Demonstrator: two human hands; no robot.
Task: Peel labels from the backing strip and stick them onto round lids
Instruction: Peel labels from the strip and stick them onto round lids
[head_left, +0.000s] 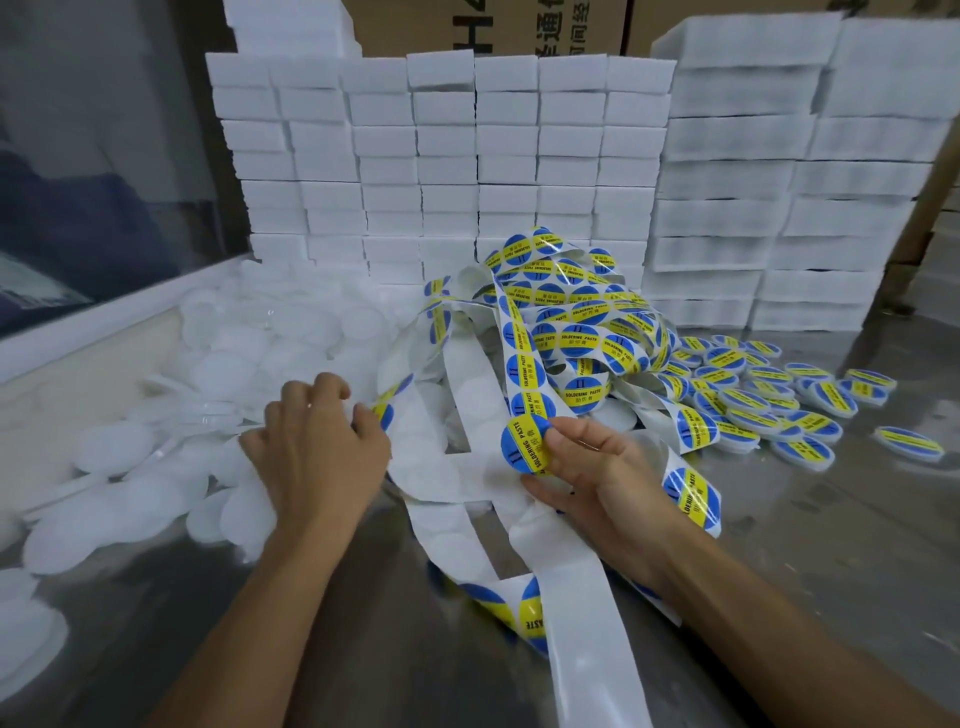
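The right hand (597, 467) pinches a round blue-yellow label (524, 447) – thumb on top. The left hand (317, 441), fingers curled, rests on white lids (130, 493).

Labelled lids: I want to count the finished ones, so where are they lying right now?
In the head view the labelled lids lie heaped on the metal table at the right, beside the tangled label strip and before the white boxes.

White foam blocks (441, 156) stacked (neat columns) before cardboard boxes (493, 26).

Right hand (592, 467) pinches label (522, 444); left hand (317, 441) grips lid (410, 431).
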